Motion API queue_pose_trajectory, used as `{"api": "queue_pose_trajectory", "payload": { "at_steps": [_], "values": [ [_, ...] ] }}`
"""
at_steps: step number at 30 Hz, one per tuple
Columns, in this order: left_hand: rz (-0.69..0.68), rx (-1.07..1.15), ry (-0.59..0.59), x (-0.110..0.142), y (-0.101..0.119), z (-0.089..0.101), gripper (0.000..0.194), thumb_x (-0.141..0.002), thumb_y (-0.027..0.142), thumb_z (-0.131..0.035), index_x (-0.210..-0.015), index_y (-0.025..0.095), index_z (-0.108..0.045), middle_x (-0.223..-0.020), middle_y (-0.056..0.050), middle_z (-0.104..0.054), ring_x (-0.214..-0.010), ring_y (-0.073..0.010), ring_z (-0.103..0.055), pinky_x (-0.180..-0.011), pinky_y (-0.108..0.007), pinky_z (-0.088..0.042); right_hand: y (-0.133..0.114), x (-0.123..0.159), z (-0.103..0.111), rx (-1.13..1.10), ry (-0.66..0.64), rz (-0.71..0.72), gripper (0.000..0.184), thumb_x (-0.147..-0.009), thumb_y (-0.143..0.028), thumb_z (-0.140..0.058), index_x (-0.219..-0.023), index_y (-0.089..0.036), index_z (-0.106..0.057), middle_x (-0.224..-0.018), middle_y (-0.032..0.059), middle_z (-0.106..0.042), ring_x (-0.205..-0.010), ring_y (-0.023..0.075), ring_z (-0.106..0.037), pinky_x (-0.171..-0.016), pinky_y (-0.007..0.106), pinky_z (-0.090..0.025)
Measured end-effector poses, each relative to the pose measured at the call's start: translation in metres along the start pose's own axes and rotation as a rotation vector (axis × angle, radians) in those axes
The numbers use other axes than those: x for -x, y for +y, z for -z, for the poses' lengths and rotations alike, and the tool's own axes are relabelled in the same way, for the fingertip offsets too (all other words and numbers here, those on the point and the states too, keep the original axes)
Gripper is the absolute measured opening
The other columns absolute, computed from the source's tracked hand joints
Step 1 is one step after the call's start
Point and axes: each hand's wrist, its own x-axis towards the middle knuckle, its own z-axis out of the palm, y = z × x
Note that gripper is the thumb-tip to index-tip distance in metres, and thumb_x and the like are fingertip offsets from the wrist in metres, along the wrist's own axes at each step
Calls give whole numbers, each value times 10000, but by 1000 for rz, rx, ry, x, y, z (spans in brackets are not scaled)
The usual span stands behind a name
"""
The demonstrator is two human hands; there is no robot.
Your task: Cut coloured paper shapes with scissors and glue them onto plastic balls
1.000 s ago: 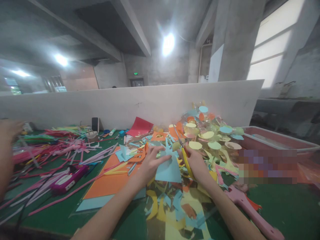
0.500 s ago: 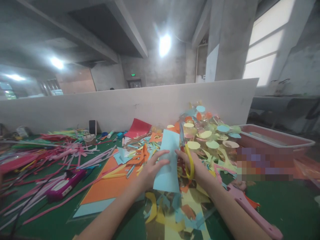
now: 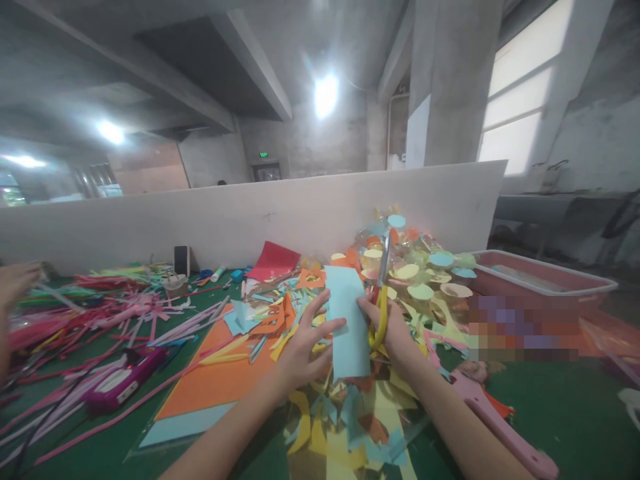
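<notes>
A light blue strip of paper (image 3: 350,347) stands upright in front of me, over a heap of paper scraps. My right hand (image 3: 395,327) is closed round yellow-handled scissors (image 3: 383,313), blades pointing up and away. Its thumb and finger also reach the paper's right edge and seem to pinch it. At the paper's left side is my left hand (image 3: 305,343), fingers spread apart; one fingertip overlaps the sheet's face, and I see no grip on it. Below lie cut-out yellow and blue scraps (image 3: 320,433).
Paper-topped clear cups (image 3: 420,292) pile up at the back right, beside a pink bin (image 3: 540,283). Orange sheets (image 3: 200,390) and a purple device (image 3: 123,383) lie left. A pink-handled tool (image 3: 505,427) lies right. Another person's hand (image 3: 17,287) is at the far left.
My left hand has loosened from the paper, its fingers spreading. The paper has shifted slightly right, and the scissors' blades show more fully. Another person's hand has come in at the left.
</notes>
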Motion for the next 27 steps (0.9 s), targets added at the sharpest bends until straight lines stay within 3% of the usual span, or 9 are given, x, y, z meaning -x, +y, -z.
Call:
{"api": "queue_pose_trajectory", "payload": {
  "at_steps": [7,14,18,22,27],
  "values": [
    [22,-29,-56,-1,1,0,459,-828,83,-587,-1239,287,-581,-1571,-102,-164,-1432,-342,-245,-1063,-508,-411,3,-6,3,8,66,13,464,-601,-568,-739,-723,-203,-479,-614,-36,-487,-583,145,-450,-554,272,-372],
    [-38,-171,-90,-3,-1,0,493,-758,-68,-399,-1042,245,-652,-1469,-73,-346,-1393,-288,-278,-1116,-545,-314,5,-8,3,192,94,137,426,-648,-561,-703,-746,-205,-490,-629,-26,-496,-595,154,-460,-577,287,-394],
    [10,-181,-118,-3,3,2,409,-752,-19,-416,-996,228,-632,-1431,-86,-383,-1369,-300,-271,-1095,-546,-326,-1,-6,0,270,86,209,393,-689,-561,-655,-766,-211,-491,-678,8,-555,-622,171,-487,-601,303,-422],
    [155,-89,-139,-4,9,3,255,-859,82,-401,-964,218,-589,-1412,-101,-393,-1357,-289,-288,-1113,-559,-286,-5,-4,-2,307,95,202,400,-671,-582,-643,-739,-225,-477,-650,-3,-529,-607,175,-482,-602,316,-432],
    [331,86,-120,-7,12,-1,223,-979,287,-339,-954,215,-548,-1330,-119,-410,-1302,-256,-372,-1051,-489,-407,-9,-3,-4,299,127,170,387,-695,-587,-616,-735,-227,-481,-655,19,-567,-629,192,-526,-598,319,-457]
  ]
}}
